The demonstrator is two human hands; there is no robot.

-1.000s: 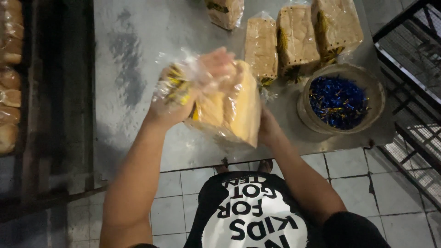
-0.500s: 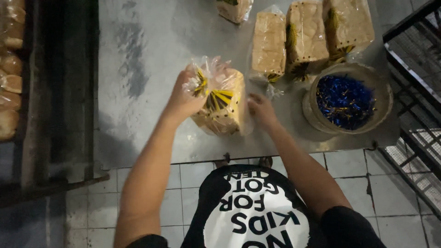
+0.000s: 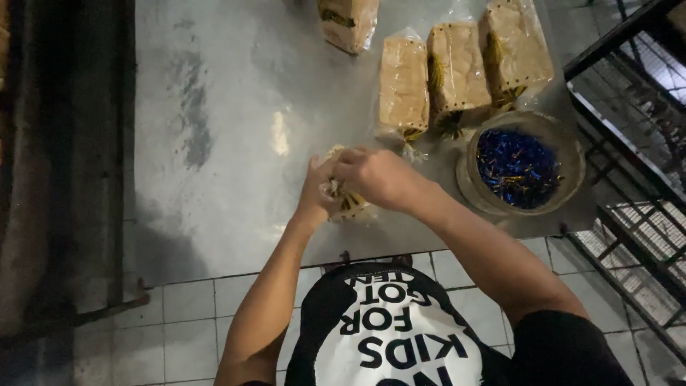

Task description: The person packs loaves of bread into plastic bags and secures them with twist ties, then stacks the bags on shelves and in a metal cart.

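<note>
Clear plastic is bunching under both sets of fingers: the left hand (image 3: 316, 187) and the right hand (image 3: 375, 177) are meeting over the neck of a clear plastic bag holding a pale loaf with yellow and black print (image 3: 349, 204). The left fingers are closing together around the gathered plastic, and the right fingers are curling tight over the same bunch from the other side, so both hands are clamping on the bag. That bagged loaf is lying on the grey metal table (image 3: 236, 129), directly beneath the fingers and near the table's closest edge.

Just beyond the right fingers, three more bagged loaves in clear perforated plastic (image 3: 457, 75) are lying side by side, their tied ends pointing toward the hands. Beside the right hand, further to that side, a round tan bowl (image 3: 568, 175) is sitting at the table's corner, filled with shiny blue twist ties (image 3: 516, 168). Farther out past the fingers, another bagged loaf (image 3: 348, 21) is showing partly at the picture's top. Below the hands, a white tiled floor (image 3: 186, 304) is showing.
</note>
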